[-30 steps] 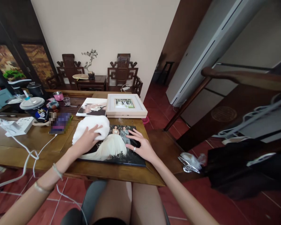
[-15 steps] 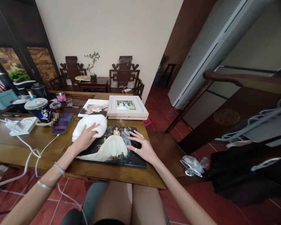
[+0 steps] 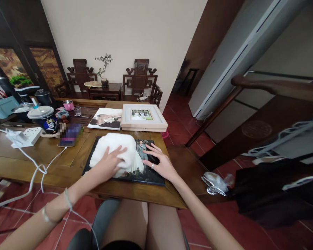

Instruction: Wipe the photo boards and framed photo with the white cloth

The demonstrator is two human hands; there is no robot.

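A large dark photo print (image 3: pixel 146 175) of a couple lies flat on the wooden table (image 3: pixel 54 152) in front of me. My left hand (image 3: pixel 110 163) presses a folded white cloth (image 3: pixel 114 147) onto the middle of the print, fingers spread over the cloth. My right hand (image 3: pixel 160 162), wearing a ring, lies flat with fingers apart on the print's right part, holding it down. The cloth hides much of the picture.
Behind the print lie a white framed photo (image 3: pixel 143 117) and an unframed photo print (image 3: pixel 105 118). To the left are a phone (image 3: pixel 70 134), a lidded cup (image 3: pixel 43 117), a white power strip (image 3: pixel 26 136) with cables. Carved chairs stand by the far wall.
My left hand has slid the white cloth from the print's upper left corner rightward onto its middle. My right hand has stayed on the print's right side.
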